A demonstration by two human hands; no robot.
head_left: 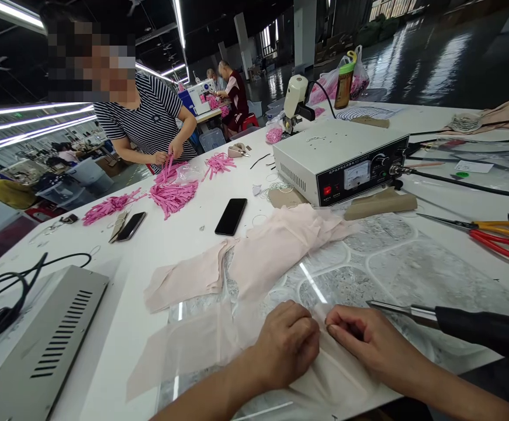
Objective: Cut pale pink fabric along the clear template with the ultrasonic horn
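Thin pale pink fabric [331,374] lies under my two hands near the table's front edge, drawn into folds between them. My left hand [287,345] is closed, its fingertips gripping the fabric. Just to the right, my right hand [368,342] pinches the same cloth between thumb and curled fingers. Close beside it rests a pen-like tool [425,314] with a metal tip and black handle. More pale pink pieces [280,245] are heaped beyond my hands, and a flat sheer piece [184,345] spreads to the left. A clear, stone-patterned mat [394,257] lies beneath.
A control box [342,158] with a dial stands behind the fabric. Scissors with orange and red handles [499,234] lie at right. A dark phone [231,216] and a grey vented box [56,339] are at left. Across the table, a person [149,123] handles pink strips [173,196].
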